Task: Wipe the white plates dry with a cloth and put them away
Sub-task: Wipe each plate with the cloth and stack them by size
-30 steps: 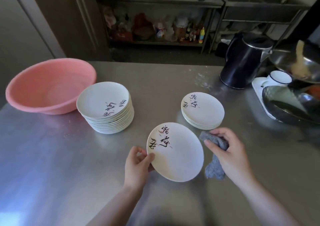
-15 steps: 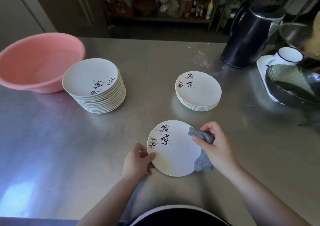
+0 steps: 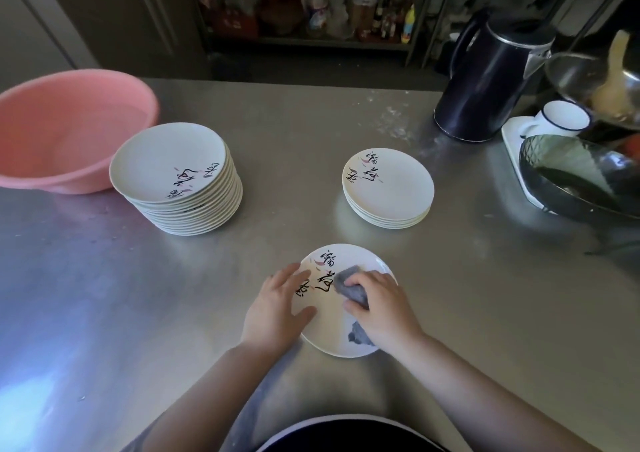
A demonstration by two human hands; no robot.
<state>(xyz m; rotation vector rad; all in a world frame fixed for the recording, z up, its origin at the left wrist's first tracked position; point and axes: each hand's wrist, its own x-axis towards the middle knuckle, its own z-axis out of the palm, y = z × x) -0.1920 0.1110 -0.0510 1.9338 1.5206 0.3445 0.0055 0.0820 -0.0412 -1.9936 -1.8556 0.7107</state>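
A white plate (image 3: 332,327) with black brush writing sits low over the steel table (image 3: 104,313) in front of me. My left hand (image 3: 277,309) holds its left rim, thumb on the face. My right hand (image 3: 381,307) grips a grey cloth (image 3: 348,283) and presses it onto the plate's middle. A tall stack of the same plates (image 3: 176,177) stands at the left. A short stack of plates (image 3: 388,188) stands beyond the held plate, to the right.
A pink basin (image 3: 62,129) sits at the far left beside the tall stack. A dark kettle (image 3: 485,84) stands at the back right. A white mug (image 3: 557,119), a dark glass bowl (image 3: 575,177) and a metal strainer (image 3: 595,84) crowd the right edge.
My right hand has slid the cloth from the plate's right rim onto its middle. My left hand has spread further over the left rim. The camera has tilted down.
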